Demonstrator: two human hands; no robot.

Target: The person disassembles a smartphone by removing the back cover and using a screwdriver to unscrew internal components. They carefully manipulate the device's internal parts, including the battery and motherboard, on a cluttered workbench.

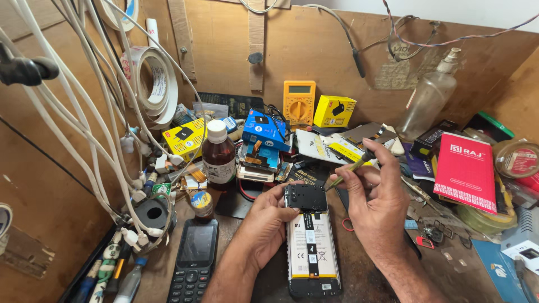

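Head view: opened smartphone (311, 247), back off, lies at 6 o'clock on the bench (370, 275); left hand (266, 224) fingers clasp its upper left edge. Right hand (373, 196) fingers pinch a yellow-handled screwdriver (351, 167), tip toward the phone's top at 12 o'clock. Judgement: keep tip square, phone steady.

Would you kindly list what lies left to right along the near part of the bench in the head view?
Keypad phone → left hand → opened smartphone → right hand holding a screwdriver → red booklet.
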